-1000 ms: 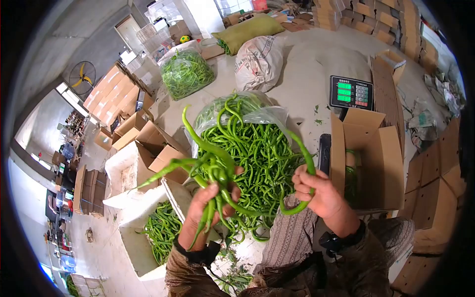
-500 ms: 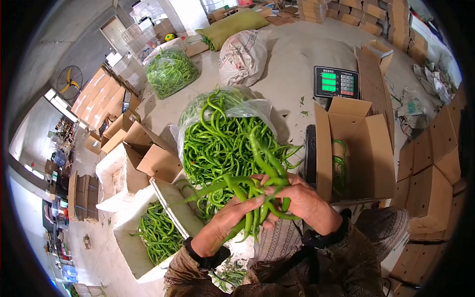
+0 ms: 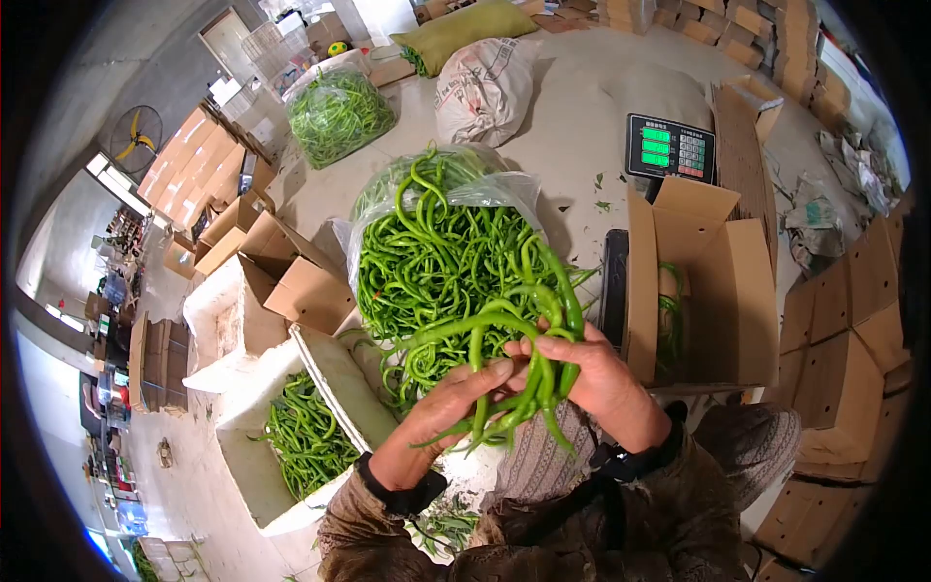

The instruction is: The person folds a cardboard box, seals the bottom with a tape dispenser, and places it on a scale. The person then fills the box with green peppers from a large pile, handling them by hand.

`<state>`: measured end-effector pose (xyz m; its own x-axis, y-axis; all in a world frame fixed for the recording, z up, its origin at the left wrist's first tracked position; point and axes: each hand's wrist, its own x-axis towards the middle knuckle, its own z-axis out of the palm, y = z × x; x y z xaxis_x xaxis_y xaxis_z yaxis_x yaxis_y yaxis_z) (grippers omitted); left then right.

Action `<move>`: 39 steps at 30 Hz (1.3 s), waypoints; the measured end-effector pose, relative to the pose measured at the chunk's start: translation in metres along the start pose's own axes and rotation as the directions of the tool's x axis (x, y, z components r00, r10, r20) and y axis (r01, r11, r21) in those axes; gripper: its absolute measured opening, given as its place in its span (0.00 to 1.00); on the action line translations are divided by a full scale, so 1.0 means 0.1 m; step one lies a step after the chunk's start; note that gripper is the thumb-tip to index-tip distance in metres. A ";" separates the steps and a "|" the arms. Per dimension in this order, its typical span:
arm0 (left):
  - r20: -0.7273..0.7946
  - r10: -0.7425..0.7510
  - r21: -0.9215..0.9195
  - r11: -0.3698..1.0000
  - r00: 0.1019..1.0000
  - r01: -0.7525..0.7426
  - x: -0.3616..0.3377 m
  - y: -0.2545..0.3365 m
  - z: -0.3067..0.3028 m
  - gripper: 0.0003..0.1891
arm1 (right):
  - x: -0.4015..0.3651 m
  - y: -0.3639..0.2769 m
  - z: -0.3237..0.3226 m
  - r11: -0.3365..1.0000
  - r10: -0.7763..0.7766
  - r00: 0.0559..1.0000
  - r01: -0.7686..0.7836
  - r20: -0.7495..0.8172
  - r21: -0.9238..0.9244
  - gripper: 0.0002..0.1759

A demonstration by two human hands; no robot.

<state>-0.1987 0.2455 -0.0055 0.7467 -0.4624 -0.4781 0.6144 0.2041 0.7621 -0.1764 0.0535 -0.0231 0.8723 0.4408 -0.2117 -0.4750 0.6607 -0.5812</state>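
- L hand (image 3: 448, 412): fingers curled tight round lower end of a bunch of long green chillies (image 3: 531, 393), thumb on top.
- R hand (image 3: 593, 373): fingers closed on same bunch from the right, touching L fingertips.
- Bunch is held over the lap, just in front of open plastic bag (image 3: 485, 189) full of chillies.
- Foam box (image 3: 244, 470) w/ more chillies to the left; cardboard box (image 3: 747, 301) to the right, digital scale (image 3: 671, 150) beyond it.

You have one view only, from the camera on your own head, facing forward and steeply down through a fisheye lens with dark rounded edges. Your left hand (image 3: 448, 412) and right hand (image 3: 596, 373), closed around the bunch of peppers (image 3: 538, 388), sit close beneath it at lower centre; the open bag (image 3: 485, 194), the scale (image 3: 671, 147) and the stacked cartons (image 3: 194, 165) curve away farther off.
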 end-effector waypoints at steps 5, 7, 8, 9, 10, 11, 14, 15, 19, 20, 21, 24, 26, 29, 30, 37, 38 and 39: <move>-0.109 0.222 0.023 0.975 0.969 -0.221 -0.16 0.09 -0.16 0.19 | -0.01 -0.08 -0.17 0.999 0.023 0.997 -0.025 0.071 0.024 0.21; -0.191 0.255 -0.016 0.965 0.948 -0.263 -0.21 0.16 -0.11 0.19 | -0.03 -0.07 -0.18 0.999 0.040 0.999 -0.041 0.031 0.031 0.21; -0.181 0.284 -0.053 0.953 0.942 -0.298 -0.22 0.20 -0.15 0.19 | -0.03 -0.08 -0.19 0.998 0.036 0.999 -0.037 0.026 0.055 0.20; -0.171 0.316 -0.091 0.938 0.933 -0.334 -0.23 0.25 -0.17 0.19 | -0.03 -0.11 -0.20 0.996 0.031 0.999 -0.032 0.021 0.077 0.20; -0.138 0.359 -0.142 0.915 0.923 -0.377 -0.28 0.36 -0.14 0.21 | -0.02 -0.13 -0.25 0.998 0.001 0.999 0.003 -0.054 0.067 0.21; -0.162 0.403 -0.271 0.859 0.901 -0.434 -0.25 0.34 -0.22 0.21 | 0.01 -0.17 -0.38 0.991 0.000 0.997 -0.010 0.071 0.135 0.21; -0.408 0.573 -0.262 0.672 0.711 -0.693 -0.27 0.36 -0.22 0.17 | -0.02 -0.30 -0.26 0.980 -0.063 0.997 0.068 -0.033 0.187 0.21; -0.421 0.601 -0.315 0.606 0.679 -0.731 -0.29 0.37 -0.25 0.15 | -0.03 -0.33 -0.24 0.983 -0.066 0.996 0.076 -0.066 0.170 0.20; -0.524 0.675 -0.149 0.528 0.520 -0.836 -0.32 0.38 -0.25 0.14 | -0.02 -0.39 -0.42 0.938 -0.056 0.982 -0.010 0.179 0.348 0.19; -0.531 0.697 -0.028 0.554 0.482 -0.832 -0.33 0.36 -0.20 0.14 | -0.01 -0.36 -0.43 0.923 -0.112 0.992 0.082 0.060 0.377 0.19; -0.533 0.720 0.094 0.572 0.444 -0.815 -0.33 0.33 -0.16 0.14 | -0.02 -0.37 -0.48 0.911 -0.140 0.980 0.070 0.145 0.406 0.20; -0.458 0.680 0.050 0.662 0.572 -0.748 -0.26 0.20 -0.06 0.16 | -0.08 -0.42 -0.62 0.875 -0.220 0.907 0.021 0.358 0.485 0.20; -0.414 0.633 -0.010 0.716 0.655 -0.698 -0.18 0.13 0.00 0.16 | -0.18 -0.48 -0.56 0.873 -0.232 0.889 0.010 0.396 0.487 0.18; -0.385 0.588 0.071 0.788 0.712 -0.612 -0.04 0.01 0.10 0.13 | -0.29 -0.58 -0.53 0.881 -0.241 0.889 0.032 0.390 0.473 0.19; -0.370 0.572 0.046 0.798 0.732 -0.600 0.01 -0.03 0.14 0.12 | -0.31 -0.62 -0.54 0.889 -0.248 0.888 0.051 0.386 0.454 0.20; 0.034 0.526 0.281 0.811 0.850 -0.513 0.34 0.04 0.72 0.13 | -0.44 -0.89 -0.49 0.915 -0.329 0.919 0.254 0.218 0.312 0.21; 0.093 0.442 0.205 0.868 0.892 -0.451 0.42 0.07 0.85 0.17 | -0.43 -0.94 -0.57 0.931 -0.306 0.930 0.247 0.204 0.270 0.21; 0.202 0.443 0.355 0.798 0.874 -0.487 0.55 0.05 0.85 0.18 | -0.44 -0.98 -0.56 0.926 -0.331 0.936 0.299 0.118 0.229 0.22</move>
<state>-0.1758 0.1473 0.0093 0.8728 -0.4880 0.0080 0.0366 0.0818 0.9960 -0.1619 -0.0649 -0.0007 0.9602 0.2654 0.0865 -0.2061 0.8829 -0.4218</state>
